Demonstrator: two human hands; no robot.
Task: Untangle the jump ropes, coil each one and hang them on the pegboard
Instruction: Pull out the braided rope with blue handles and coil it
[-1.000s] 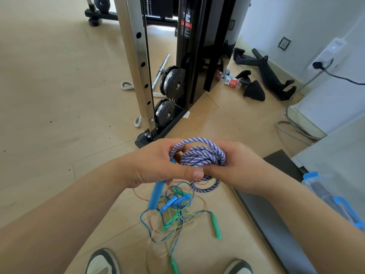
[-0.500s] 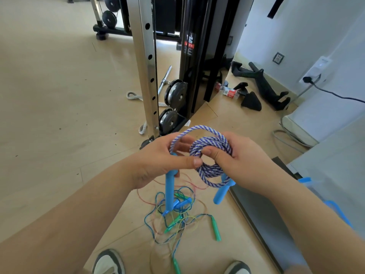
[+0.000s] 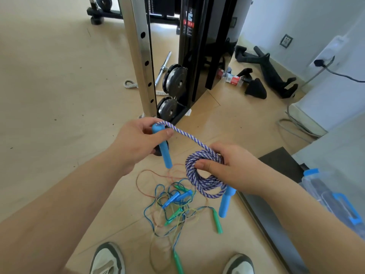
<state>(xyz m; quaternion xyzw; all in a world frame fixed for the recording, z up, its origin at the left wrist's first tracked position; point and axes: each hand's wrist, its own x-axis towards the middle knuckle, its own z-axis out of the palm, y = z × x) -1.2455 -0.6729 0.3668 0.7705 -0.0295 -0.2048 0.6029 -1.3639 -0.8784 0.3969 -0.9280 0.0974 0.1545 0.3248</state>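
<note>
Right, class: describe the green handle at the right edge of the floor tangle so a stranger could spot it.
From the tall steel rack post, drop to the tangle of thin ropes on the floor. The green handle lies at its right edge, just below the dangling blue handle; the other green handles sit inside the knot or down by the shoes.

Pale wood floor (image 3: 59,86). On it, a tangle of thin jump ropes (image 3: 173,206) just ahead of two shoes (image 3: 107,258). Farther off, a steel bar (image 3: 163,68).
</note>
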